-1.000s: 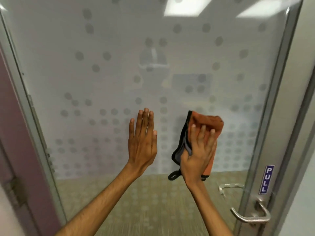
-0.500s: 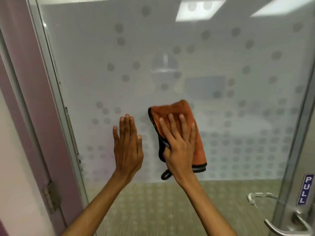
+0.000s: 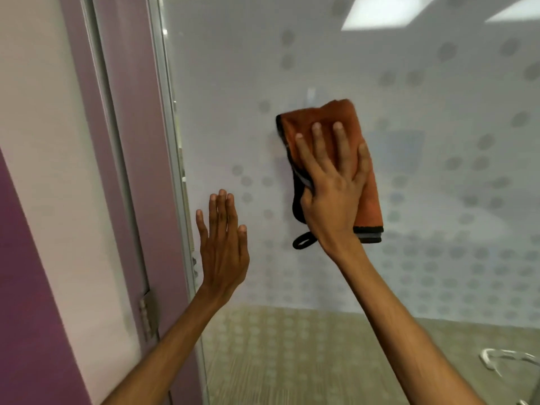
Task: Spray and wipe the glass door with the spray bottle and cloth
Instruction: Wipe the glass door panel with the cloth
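The frosted glass door [image 3: 423, 118] with grey dots fills most of the view. My right hand [image 3: 331, 188] presses a folded orange cloth [image 3: 369, 197] with a black edge and loop flat against the glass near the middle. My left hand [image 3: 223, 244] lies flat on the glass lower left, close to the door's hinge edge, fingers straight and together, holding nothing. No spray bottle is in view.
A purple door frame [image 3: 134, 171] with a hinge [image 3: 146, 314] stands at the left, with a pale wall beside it. A metal door handle [image 3: 508, 361] shows at the lower right edge. Carpet is visible through the clear bottom strip of glass.
My right hand has slid the cloth up and to the left across the glass. My view has swung left, bringing the purple frame in; the PULL sign has left the view.
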